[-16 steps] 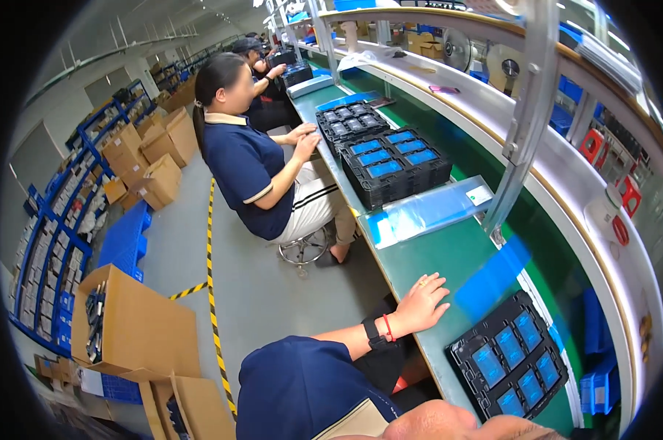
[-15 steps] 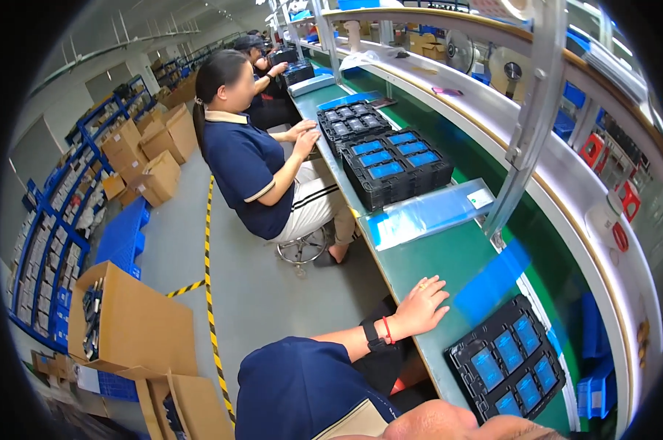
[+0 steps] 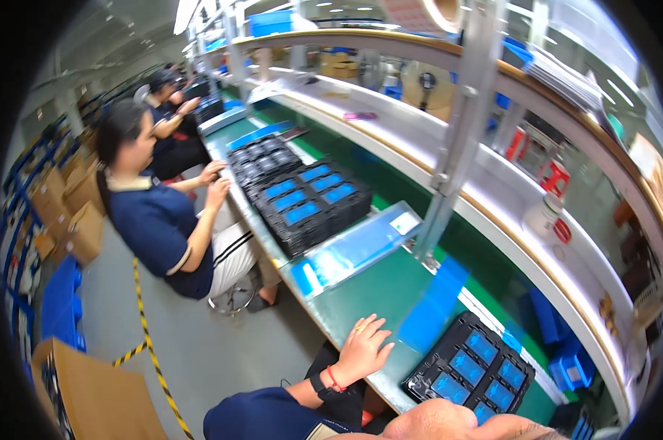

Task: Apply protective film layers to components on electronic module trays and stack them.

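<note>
My left hand [image 3: 355, 352], with a red cord and a black watch at its wrist, rests palm down over the edge of the green workbench [image 3: 346, 304]. Its fingers are spread and nothing is held in them. Just right of it lies a strip of translucent blue film [image 3: 435, 304]. Beyond the film is a black plastic tray [image 3: 456, 350] with several flat, blue-faced rectangular pieces in its pockets; its near end is partly hidden. The hand does not touch the tray. My right hand is not in view.
Farther up the bench are a clear plastic sleeve [image 3: 357, 246] and stacked black trays [image 3: 313, 235]. A seated co-worker [image 3: 166, 220] is beside them. A metal post [image 3: 459, 132] and a shelf [image 3: 507, 198] border the bench's far side. A cardboard box [image 3: 97, 389] stands lower left.
My view has swung to the right, so the bench, trays and co-worker appear farther left. My left hand stays on the bench edge with fingers spread.
</note>
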A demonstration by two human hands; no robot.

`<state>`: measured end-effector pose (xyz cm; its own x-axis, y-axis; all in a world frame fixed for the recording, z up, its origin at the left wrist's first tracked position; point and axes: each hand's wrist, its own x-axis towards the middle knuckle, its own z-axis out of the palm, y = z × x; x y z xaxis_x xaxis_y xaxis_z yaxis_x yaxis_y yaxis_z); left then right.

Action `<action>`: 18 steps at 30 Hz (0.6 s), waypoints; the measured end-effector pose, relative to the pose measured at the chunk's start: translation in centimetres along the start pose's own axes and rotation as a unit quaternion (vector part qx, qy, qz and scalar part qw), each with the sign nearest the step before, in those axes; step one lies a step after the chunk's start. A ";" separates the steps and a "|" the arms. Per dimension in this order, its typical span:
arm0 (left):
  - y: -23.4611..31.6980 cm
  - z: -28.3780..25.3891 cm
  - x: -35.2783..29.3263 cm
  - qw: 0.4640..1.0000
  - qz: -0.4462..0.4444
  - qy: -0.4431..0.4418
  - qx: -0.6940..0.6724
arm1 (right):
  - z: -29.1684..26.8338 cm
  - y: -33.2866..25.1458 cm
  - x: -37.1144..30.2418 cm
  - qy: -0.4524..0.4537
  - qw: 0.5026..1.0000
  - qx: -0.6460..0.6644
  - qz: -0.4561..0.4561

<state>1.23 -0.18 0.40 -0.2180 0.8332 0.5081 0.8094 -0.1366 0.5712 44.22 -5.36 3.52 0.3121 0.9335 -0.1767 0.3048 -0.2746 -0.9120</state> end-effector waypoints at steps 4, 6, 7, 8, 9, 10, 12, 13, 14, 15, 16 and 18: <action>-1.1 0.6 0.3 1.000 -0.010 0.005 -0.007 | 0.3 -0.1 4.6 -0.009 0.999 -0.044 0.028; -0.5 -0.4 0.5 1.000 0.002 0.008 -0.012 | -2.6 3.8 4.9 -0.178 0.978 -0.090 -0.054; -0.5 -0.7 0.3 1.000 -0.002 0.017 -0.005 | -0.8 1.6 3.0 -0.110 0.994 -0.015 0.010; -0.5 -0.4 0.5 1.000 0.007 0.023 -0.013 | -0.6 0.8 2.1 -0.090 0.996 -0.010 0.004; -0.5 -0.3 0.5 1.000 0.019 0.007 -0.024 | -0.1 -0.8 0.9 -0.073 0.997 -0.007 0.001; -0.5 -0.4 0.5 1.000 0.014 0.006 -0.016 | 1.2 -2.4 -0.5 -0.034 0.999 0.026 -0.003; -0.7 -0.6 0.3 1.000 0.004 0.005 -0.010 | 3.0 -5.3 -2.2 0.063 0.998 0.007 -0.016; -0.8 -0.7 0.3 1.000 0.007 0.006 -0.016 | 2.9 -4.5 -1.8 0.069 0.996 -0.001 -0.054; -1.1 -0.6 0.3 1.000 0.007 0.007 -0.020 | 2.7 -4.3 -1.7 0.079 0.996 0.013 -0.045; -1.1 -0.5 0.4 1.000 0.010 0.005 -0.023 | 3.0 -5.4 -2.0 0.055 0.993 0.096 -0.033; -0.9 -0.2 0.5 1.000 0.014 0.004 -0.026 | 3.2 -7.3 -2.4 0.019 0.989 0.142 -0.029; -1.0 0.1 0.6 0.999 0.027 -0.010 -0.029 | 3.3 -7.5 -2.2 -0.018 0.969 0.241 -0.047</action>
<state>0.31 0.46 0.06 -0.1635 0.8342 0.5267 0.7869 -0.2118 0.5796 38.27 -4.55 9.54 0.2697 0.9589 -0.0884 -0.1275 -0.0554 -0.9903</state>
